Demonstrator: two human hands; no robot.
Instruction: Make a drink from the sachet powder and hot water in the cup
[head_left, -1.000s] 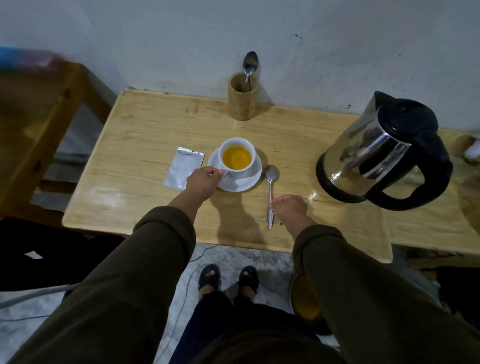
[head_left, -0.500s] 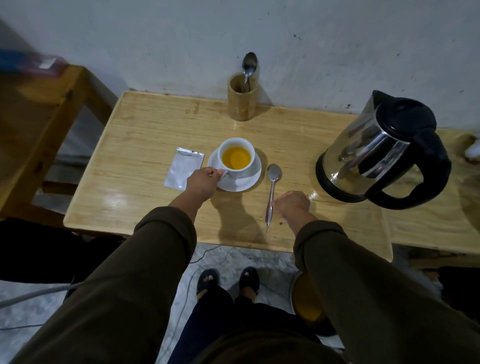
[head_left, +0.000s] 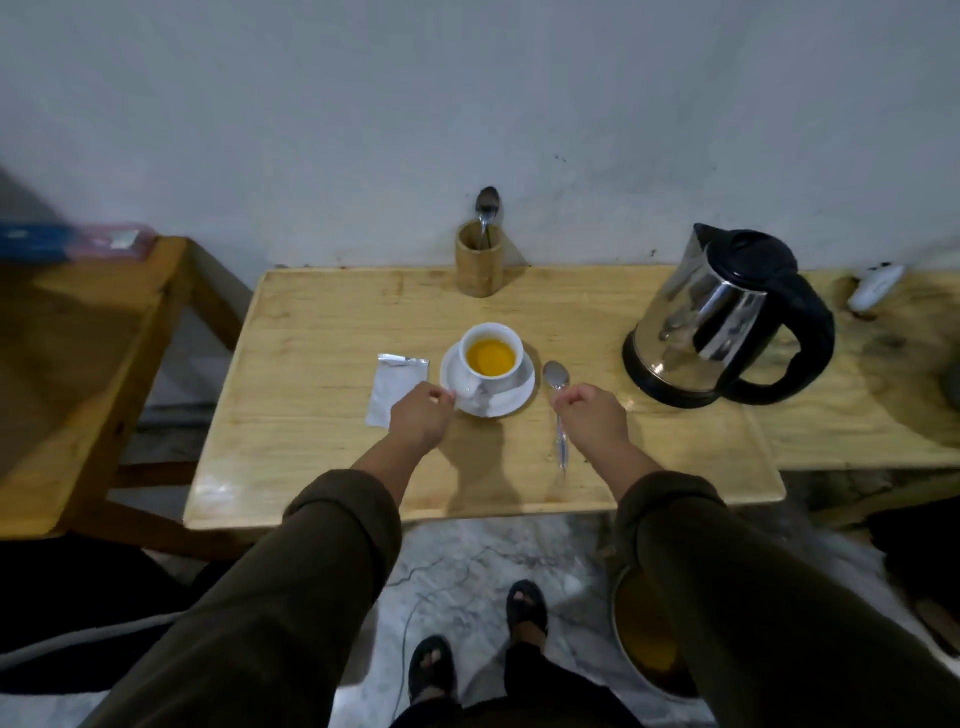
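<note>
A white cup (head_left: 491, 338) of orange-yellow drink stands on a white saucer (head_left: 521, 397) in the middle of the wooden table (head_left: 311, 338). My left hand (head_left: 418, 415) pinches the saucer's near-left rim, close to the cup's handle. Partly under that hand lies the torn silver sachet (head_left: 394, 382), flat on the table left of the saucer. A metal spoon (head_left: 556, 373) lies right of the saucer with its bowl pointing away from me. My right hand (head_left: 589, 422) is curled over the spoon's stem, fingertips on it. The spoon rests on the wood.
A steel kettle with a black handle (head_left: 719, 312) stands at the right. A bamboo holder (head_left: 479, 262) with another spoon (head_left: 488, 205) sits by the wall. A second wooden table (head_left: 78, 364) is on the left, and a round bin (head_left: 644, 639) is on the floor.
The view has lifted and drawn back, showing more wall and floor. Both hands keep nearly the same places; my right fingers now reach over the spoon's stem.
</note>
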